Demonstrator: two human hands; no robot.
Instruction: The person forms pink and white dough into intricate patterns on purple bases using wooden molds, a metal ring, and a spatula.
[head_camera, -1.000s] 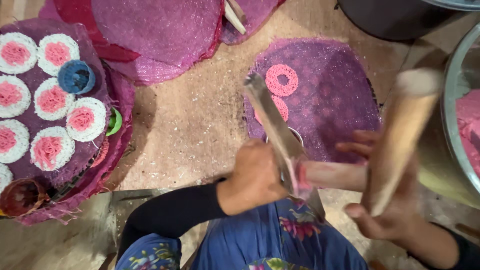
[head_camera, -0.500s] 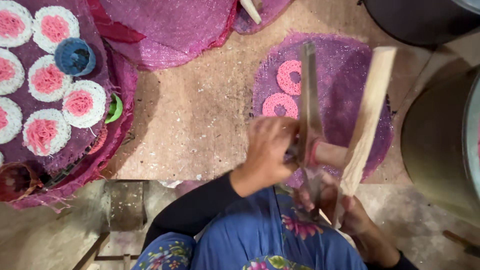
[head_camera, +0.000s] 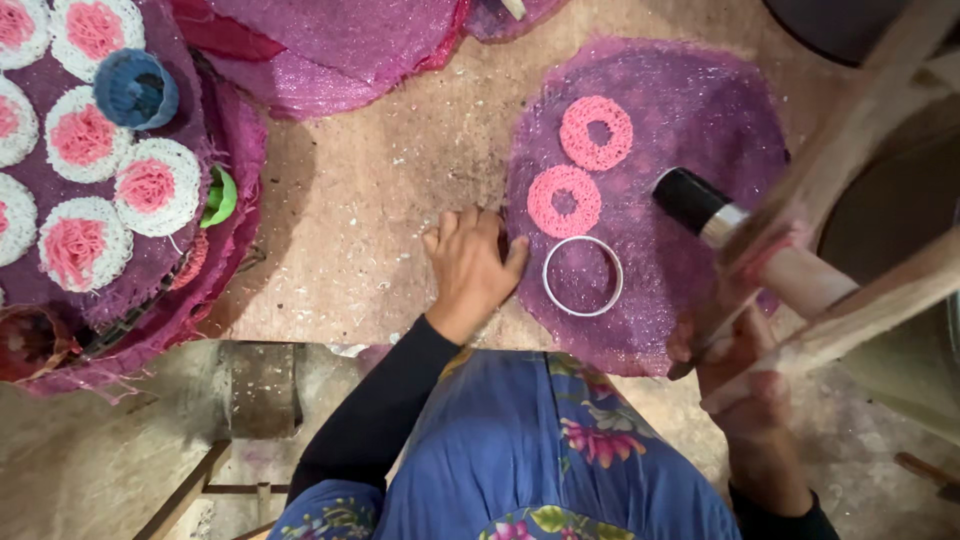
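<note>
Right hand (head_camera: 750, 385): fingers largely hidden behind wooden press (head_camera: 850, 250); grip unclear. Press blurred, cut off at right edge beyond fingers. Dark vessel (head_camera: 850, 25) cropped by top edge. Tray of pink-white discs (head_camera: 150, 250), far from left fingers (head_camera: 470, 225), cut at left edge.

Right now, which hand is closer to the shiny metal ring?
Left. The left hand lies flat beside the metal ring, thumb almost touching. The right hand grips a wooden press tool farther off.
</note>
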